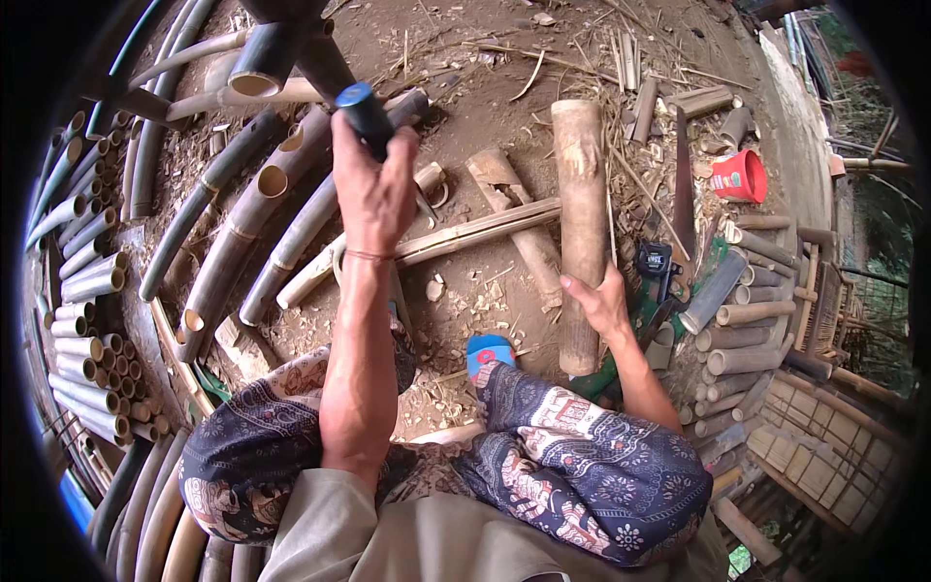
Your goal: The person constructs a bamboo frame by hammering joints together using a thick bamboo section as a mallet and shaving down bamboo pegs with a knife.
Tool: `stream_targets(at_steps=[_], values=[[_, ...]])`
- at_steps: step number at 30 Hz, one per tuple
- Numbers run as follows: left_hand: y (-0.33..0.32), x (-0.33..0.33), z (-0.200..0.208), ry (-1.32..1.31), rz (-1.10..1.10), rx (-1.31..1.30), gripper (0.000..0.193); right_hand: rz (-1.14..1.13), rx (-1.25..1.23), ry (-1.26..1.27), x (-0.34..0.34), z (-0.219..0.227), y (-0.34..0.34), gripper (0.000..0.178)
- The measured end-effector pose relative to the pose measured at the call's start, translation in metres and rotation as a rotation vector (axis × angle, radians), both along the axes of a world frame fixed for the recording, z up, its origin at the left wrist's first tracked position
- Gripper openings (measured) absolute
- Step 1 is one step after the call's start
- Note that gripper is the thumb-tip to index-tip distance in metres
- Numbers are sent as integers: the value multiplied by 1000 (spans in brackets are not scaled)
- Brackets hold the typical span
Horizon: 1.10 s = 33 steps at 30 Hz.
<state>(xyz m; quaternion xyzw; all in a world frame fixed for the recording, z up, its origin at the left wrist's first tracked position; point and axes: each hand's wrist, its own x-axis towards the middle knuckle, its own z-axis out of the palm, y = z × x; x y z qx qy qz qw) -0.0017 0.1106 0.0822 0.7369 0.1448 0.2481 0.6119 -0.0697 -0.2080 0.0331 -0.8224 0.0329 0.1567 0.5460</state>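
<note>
Raised in front of me, my left hand is closed round a short dark cylinder with a blue end; its exact kind is unclear. A thin curved piece shows beside that hand, and I cannot tell whether it belongs to the cylinder. My right hand grips the lower part of a thick pale bamboo log, thumb on its near side and fingers partly hidden. Left of the log, a split bamboo pole lies across a shorter bamboo piece with a broken opening.
Long bamboo poles lie to the left, beside stacked cut tubes. On the right are a saw blade, a black tape measure, a red bucket and a bamboo stack. Chips litter the dirt floor.
</note>
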Motion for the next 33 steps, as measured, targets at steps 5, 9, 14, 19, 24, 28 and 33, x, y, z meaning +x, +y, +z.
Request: stream_targets(at_steps=[5,9,14,19,24,28,33], values=[[-29,-6,-51,53,-69,-517,22,36,100,112,14,47,11,64],[-39,0,-75,112,-84,-522,21,80,135,12,29,66,8,61],[-37,1,-87,166,-125,-429,19,165,145,-69,52,112,26,57],[-43,-2,-86,219,-239,-403,20,213,247,-165,70,147,54,66],[-40,-2,-87,334,-241,-381,19,281,189,-432,91,145,68,75],[-55,3,-88,294,-281,-253,18,584,-359,-180,99,126,79,87],[-56,2,-83,303,-261,-68,19,434,-270,-556,112,149,82,89]])
